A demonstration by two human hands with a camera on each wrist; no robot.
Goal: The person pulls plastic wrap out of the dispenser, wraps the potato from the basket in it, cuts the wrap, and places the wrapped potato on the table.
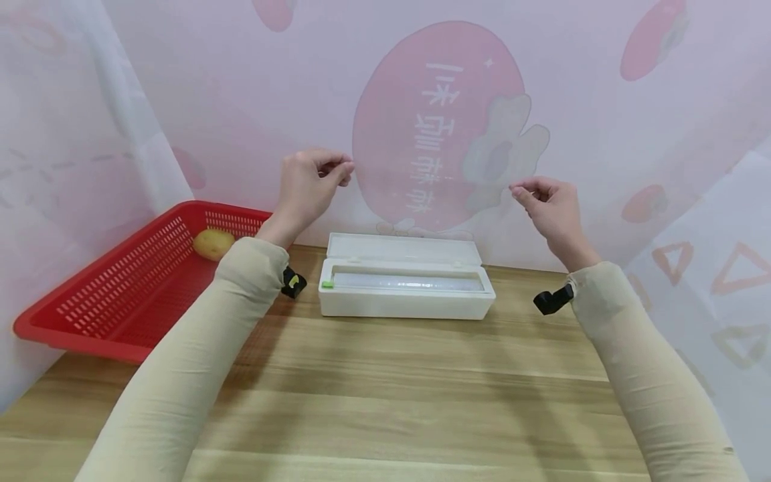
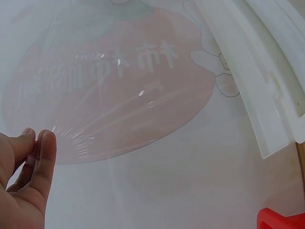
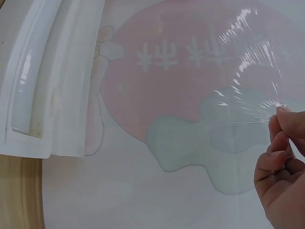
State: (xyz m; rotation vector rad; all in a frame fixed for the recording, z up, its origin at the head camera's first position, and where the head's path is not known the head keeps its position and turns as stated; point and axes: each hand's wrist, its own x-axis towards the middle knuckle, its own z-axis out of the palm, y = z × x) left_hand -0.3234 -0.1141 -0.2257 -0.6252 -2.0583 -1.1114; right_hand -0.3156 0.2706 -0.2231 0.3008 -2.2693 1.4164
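A clear sheet of plastic wrap [image 2: 114, 105] stretches between the two raised hands; glints and small creases show it, while its lower edge cannot be made out in the head view. My left hand [image 1: 308, 189] pinches one corner between thumb and fingers. On the other side, my right hand [image 1: 553, 213] pinches another part, where fine folds fan out from the fingertips in the right wrist view. Below and between them stands a white plastic wrap dispenser [image 1: 403, 306] with its lid [image 1: 402, 249] raised at the back. Inside lies a roll of wrap [image 1: 409, 282].
A red perforated basket [image 1: 129, 294] stands on the left, partly behind the left sleeve, with a potato [image 1: 213, 245] in it. The wooden table [image 1: 415, 395] meets a printed cloth backdrop [image 1: 602, 120] behind the dispenser. A small green piece [image 1: 327, 284] sits at the dispenser's left end.
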